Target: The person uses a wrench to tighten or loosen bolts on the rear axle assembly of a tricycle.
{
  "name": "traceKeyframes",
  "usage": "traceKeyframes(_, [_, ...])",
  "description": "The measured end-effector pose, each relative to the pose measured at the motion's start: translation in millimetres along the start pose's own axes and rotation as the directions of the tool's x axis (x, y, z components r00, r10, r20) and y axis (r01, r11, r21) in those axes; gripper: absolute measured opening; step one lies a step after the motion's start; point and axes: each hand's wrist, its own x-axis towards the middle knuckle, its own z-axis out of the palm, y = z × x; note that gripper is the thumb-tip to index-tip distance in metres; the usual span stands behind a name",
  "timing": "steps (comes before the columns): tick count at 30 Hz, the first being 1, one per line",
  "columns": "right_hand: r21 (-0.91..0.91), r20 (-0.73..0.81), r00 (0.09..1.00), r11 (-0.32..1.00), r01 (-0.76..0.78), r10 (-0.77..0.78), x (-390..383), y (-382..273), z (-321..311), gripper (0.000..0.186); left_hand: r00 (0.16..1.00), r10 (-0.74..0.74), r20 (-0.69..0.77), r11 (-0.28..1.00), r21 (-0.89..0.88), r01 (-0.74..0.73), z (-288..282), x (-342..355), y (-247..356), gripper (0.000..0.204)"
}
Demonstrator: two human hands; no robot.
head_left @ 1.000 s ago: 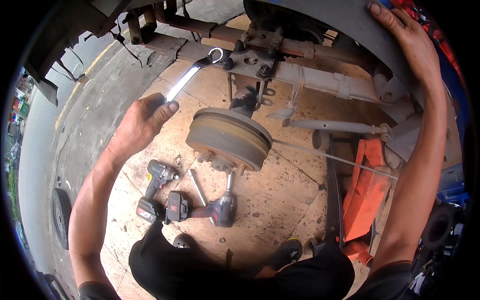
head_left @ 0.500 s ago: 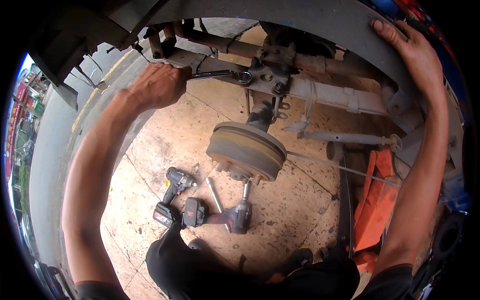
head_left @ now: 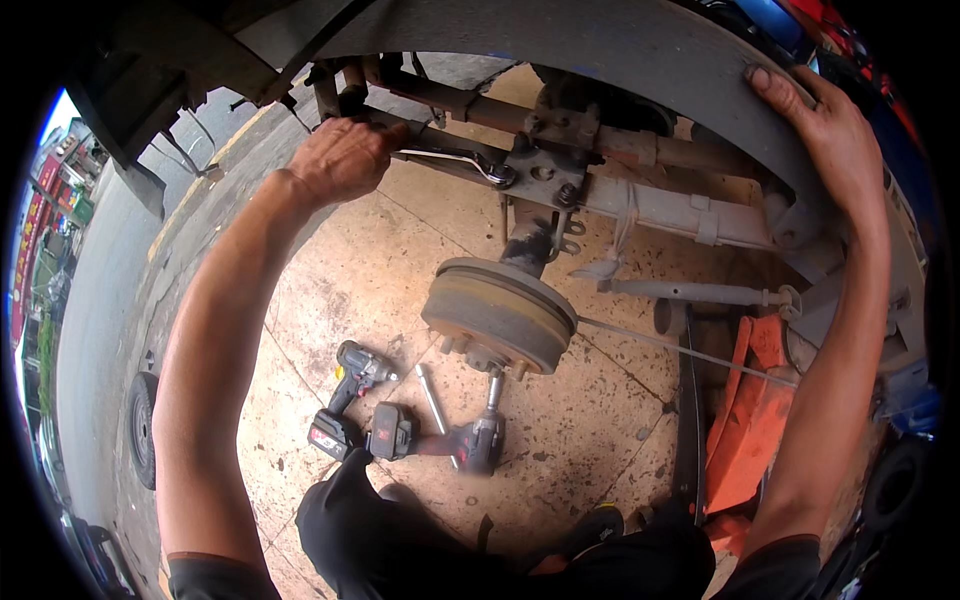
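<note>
My left hand is closed around the handle of a combination wrench. The wrench's ring end sits at a corner of the dark bolted plate on the leaf spring. At the upper right, my right hand grips the edge of the dark vehicle frame rail, thumb on its near face and the other fingers partly hidden behind the edge. Below the plate, a rusty brake drum with wheel studs hangs off the axle.
Two cordless impact wrenches, one grey and one red and black, lie on the tiled floor beside a metal bar. An orange metal stand is at right, below a grey rod. A tyre shows at far left.
My left hand has swung the wrench handle away from me, so it slants more toward the plate. The right hand keeps its place on the rail. The view has shifted slightly.
</note>
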Motion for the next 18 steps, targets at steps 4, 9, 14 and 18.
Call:
traceKeyframes(4, [0.008, -0.049, 0.999, 1.000, 0.003, -0.003, 0, 5, 6, 0.098, 0.999, -0.017, -0.031, 0.999, -0.033, 0.016, -2, -6, 2, 0.039])
traceKeyframes(9, [-0.007, 0.021, 1.000, 1.000, -0.007, 0.007, -1, 2, -1, 0.101, 0.999, -0.033, -0.014, 0.996, -0.086, 0.031, -18, -15, 15, 0.032])
traceKeyframes(14, [-0.036, 0.002, 1.000, 0.999, 0.002, -0.001, -6, -10, -19, 0.103, 0.980, -0.197, 0.037, 0.967, -0.155, 0.200, -36, -21, 34, 0.030])
traceKeyframes(18, [-0.009, 0.075, 0.997, 1.000, -0.014, 0.014, -11, -32, -29, 0.097, 0.957, -0.288, 0.036, 0.937, -0.198, 0.289, -34, -45, 42, 0.027])
